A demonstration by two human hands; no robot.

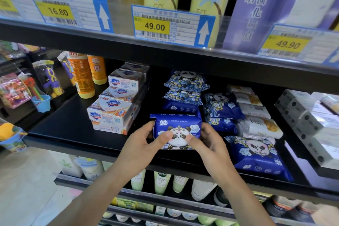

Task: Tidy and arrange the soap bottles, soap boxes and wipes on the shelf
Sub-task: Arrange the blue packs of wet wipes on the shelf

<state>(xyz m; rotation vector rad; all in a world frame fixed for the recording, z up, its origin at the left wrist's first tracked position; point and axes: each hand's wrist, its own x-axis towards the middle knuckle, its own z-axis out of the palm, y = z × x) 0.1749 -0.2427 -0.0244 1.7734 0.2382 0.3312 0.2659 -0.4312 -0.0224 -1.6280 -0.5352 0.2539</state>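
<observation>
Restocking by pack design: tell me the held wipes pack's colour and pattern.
Head view: wipes pack, deep blue with a cartoon panda.

Two bare forearms enter from the bottom edge, each ending in a bare hand: the left hand (145,143) and the right hand (207,141). No sleeve or cuff shows on either arm within view. Neither wrist carries a watch, band or bracelet. No ring is seen on any visible finger, and no gloves are worn. The thumbnails are short and plain, without polish. The rest of the person lies outside the view.
</observation>
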